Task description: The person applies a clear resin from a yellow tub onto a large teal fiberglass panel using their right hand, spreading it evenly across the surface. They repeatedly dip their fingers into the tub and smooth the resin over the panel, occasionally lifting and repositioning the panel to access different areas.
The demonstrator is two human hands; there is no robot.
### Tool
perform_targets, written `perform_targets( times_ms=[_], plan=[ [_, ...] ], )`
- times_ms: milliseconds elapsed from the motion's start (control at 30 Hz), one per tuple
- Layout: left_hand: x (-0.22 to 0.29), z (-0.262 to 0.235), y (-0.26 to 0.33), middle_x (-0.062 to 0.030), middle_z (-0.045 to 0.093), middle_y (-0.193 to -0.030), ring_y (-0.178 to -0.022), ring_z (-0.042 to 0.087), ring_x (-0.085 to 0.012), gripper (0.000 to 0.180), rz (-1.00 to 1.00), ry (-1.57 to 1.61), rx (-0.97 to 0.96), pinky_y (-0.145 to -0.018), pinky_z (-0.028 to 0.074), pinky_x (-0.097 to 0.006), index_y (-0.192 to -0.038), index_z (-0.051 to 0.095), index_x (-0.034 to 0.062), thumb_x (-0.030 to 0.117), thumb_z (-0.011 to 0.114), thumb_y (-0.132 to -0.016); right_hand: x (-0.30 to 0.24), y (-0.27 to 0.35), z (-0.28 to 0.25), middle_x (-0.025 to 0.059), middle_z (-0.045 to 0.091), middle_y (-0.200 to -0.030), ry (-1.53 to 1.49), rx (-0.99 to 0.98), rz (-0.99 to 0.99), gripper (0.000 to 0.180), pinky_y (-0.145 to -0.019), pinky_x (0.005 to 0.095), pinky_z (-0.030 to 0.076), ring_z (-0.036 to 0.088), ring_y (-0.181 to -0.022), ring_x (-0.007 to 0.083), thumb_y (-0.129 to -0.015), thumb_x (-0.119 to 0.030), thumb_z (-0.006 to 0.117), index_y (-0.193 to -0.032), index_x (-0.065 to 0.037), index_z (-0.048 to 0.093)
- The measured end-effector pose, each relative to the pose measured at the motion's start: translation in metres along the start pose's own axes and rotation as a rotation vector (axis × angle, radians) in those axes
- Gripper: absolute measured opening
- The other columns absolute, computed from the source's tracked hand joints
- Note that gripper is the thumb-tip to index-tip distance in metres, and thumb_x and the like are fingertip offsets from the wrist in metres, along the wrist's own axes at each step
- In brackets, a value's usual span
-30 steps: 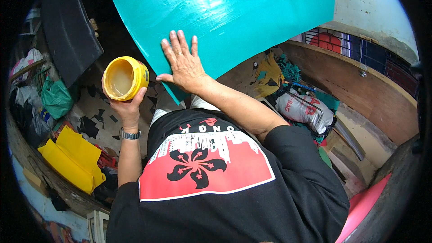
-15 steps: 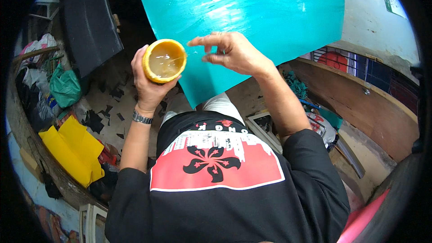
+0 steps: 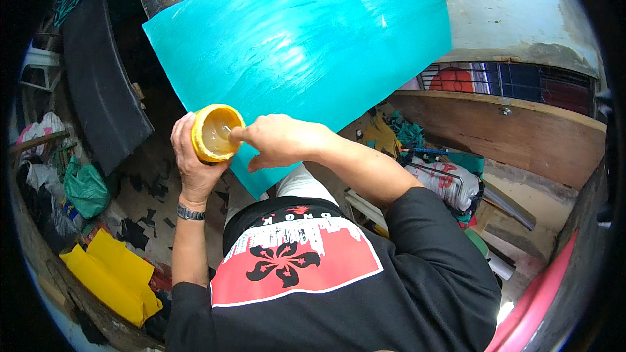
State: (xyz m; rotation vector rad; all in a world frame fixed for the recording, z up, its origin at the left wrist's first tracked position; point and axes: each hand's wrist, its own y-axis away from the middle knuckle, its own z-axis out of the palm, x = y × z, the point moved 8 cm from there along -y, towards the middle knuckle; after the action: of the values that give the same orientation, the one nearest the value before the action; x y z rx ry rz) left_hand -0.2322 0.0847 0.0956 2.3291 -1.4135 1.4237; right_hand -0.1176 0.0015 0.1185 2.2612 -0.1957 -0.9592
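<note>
Left hand (image 3: 197, 173) wrapped around a yellow jar (image 3: 199, 138), right hand (image 3: 282, 139) loosely spread with one finger at the jar's mouth

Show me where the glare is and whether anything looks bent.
Head view: white glare streaks the glossy teal sheet; also head view: the brown wooden panel at right bows, as fisheye edges do, and the picture's corners go black.

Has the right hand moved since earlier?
Yes: against the teal sheet, the right hand has moved left and down the picture, to the yellow jar.
</note>
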Motion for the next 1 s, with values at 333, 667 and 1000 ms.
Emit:
perform_targets(
  times_ms=[333,667,1000],
  plan=[
    [-0.041,-0.026,0.001,-0.0126,0.045,-0.141,-0.129,0.047,-0.0262,0.1,-0.278,0.24,0.193,-0.113,0.036,-0.039,-0.147,0.032,0.0053,0.007,0.089,-0.065,0.194,0.03,-0.119,0.0135,0.045,-0.149,-0.421,0.706,-0.017,0.064,-0.118,0.0434,0.021,0.028,-0.145,0.0281,-0.097,-0.065,0.035,-0.125,-0.018,0.067],
    [-0.028,-0.011,0.02,-0.0115,0.043,-0.143,-0.132,0.045,-0.0254,0.102,-0.368,0.23,0.131,-0.114,0.035,-0.04,-0.149,0.028,0.0069,0.013,0.088,-0.066,0.298,-0.026,-0.136,0.0133,0.007,-0.164,0.22,1.047,0.708,0.083,-0.113,0.0675,-0.002,-0.003,-0.151,0.0353,-0.093,-0.072,0.029,-0.154,-0.017,0.028],
    [-0.025,-0.009,0.03,-0.012,0.042,-0.144,-0.132,0.045,-0.0264,0.104,-0.396,0.22,0.14,-0.113,0.036,-0.041,-0.149,0.028,0.0072,0.011,0.088,-0.065,0.307,-0.013,-0.143,0.0115,0.007,-0.164,0.394,0.873,0.659,0.091,-0.113,0.0674,-0.006,-0.001,-0.151,0.0328,-0.09,-0.077,0.03,-0.156,-0.014,0.022]
  ],
)
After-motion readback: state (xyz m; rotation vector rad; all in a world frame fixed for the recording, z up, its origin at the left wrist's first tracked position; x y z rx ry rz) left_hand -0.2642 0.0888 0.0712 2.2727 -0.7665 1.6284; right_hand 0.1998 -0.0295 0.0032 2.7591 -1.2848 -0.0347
